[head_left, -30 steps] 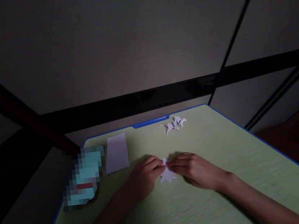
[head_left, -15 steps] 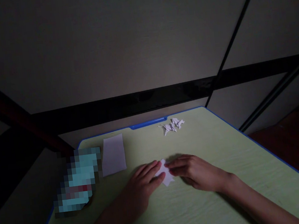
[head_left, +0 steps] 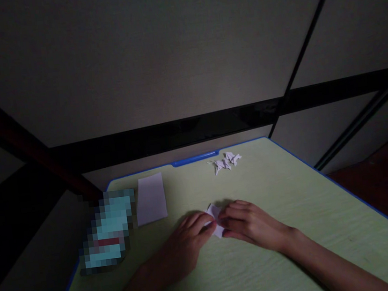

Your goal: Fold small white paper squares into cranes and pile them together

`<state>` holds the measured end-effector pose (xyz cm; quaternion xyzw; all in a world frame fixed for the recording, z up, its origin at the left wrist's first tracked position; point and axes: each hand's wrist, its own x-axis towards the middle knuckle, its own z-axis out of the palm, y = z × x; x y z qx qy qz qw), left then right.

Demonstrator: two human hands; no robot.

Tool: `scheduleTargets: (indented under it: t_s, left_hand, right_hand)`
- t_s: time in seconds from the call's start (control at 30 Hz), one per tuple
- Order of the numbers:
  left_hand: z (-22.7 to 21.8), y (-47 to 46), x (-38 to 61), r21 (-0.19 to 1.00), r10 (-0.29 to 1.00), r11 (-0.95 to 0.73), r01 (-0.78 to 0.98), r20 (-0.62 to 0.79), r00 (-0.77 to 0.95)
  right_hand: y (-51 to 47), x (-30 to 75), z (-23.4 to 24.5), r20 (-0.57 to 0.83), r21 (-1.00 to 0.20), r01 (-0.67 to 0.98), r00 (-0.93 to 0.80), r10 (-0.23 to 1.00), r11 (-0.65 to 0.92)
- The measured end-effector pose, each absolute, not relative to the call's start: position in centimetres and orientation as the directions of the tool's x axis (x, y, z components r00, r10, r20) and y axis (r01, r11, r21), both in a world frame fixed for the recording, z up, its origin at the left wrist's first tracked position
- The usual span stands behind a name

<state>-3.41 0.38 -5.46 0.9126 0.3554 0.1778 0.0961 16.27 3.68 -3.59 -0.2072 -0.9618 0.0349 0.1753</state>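
1. Your left hand (head_left: 186,243) lies on the green table (head_left: 304,207) with its fingers (head_left: 199,221) curled in. Their tips are closed on the left edge of the folded paper (head_left: 215,214).
2. Your right hand (head_left: 251,227) comes in from the other side. Its fingers (head_left: 231,214) are stretched out close together and laid over the right part of the folded paper. The thumb is hidden in the dim light, so you cannot tell whether this hand grips the piece or only presses on it.
3. The folded paper is small and white and sits between the two sets of fingertips, touching both. Its near corner lies on the table and its far corner pokes up just beyond your knuckles.
4. A flat white sheet (head_left: 150,199) lies to the left of your left hand, apart from it.
5. A blurred turquoise object (head_left: 107,231) sits just beside the sheet, at the table's left edge.
6. A small heap of folded white pieces (head_left: 226,162) rests near the far edge, well apart from your hands and close to the blue handle (head_left: 195,158).
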Motion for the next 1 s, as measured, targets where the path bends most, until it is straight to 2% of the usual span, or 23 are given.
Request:
scheduleTargets:
  t_s: [0.13, 0.37, 0.5, 0.77, 1.0]
  left_hand:
    - [-5.4, 0.7, -3.2, 0.354, 0.672, -0.736, 0.577, 0.278, 0.686]
    - [-3.5, 0.4, -3.5, 0.484, 0.712, -0.662, 0.573, 0.167, 0.682]
    - [-3.7, 0.4, -3.3, 0.53, 0.736, -0.636, 0.561, 0.196, 0.648]
    - [-4.3, 0.6, -3.2, 0.609, 0.783, -0.578, 0.543, 0.228, 0.578]
    - [-4.4, 0.7, -3.0, 0.669, 0.817, -0.525, 0.526, 0.223, 0.532]
  right_hand:
    - [3.4, 15.6, -4.0, 0.359, -0.081, 0.348, -0.864, 0.353, 0.934]
    - [3.1, 15.4, -4.3, 0.342, -0.072, 0.353, -0.87, 0.356, 0.933]
    - [2.9, 15.3, -3.7, 0.308, -0.184, 0.393, -0.847, 0.433, 0.901]
    - [2.8, 15.2, -2.6, 0.222, -0.523, 0.406, -0.784, 0.58, 0.749]
    - [3.3, 14.9, -3.0, 0.194, -0.566, 0.42, -0.769, 0.61, 0.709]
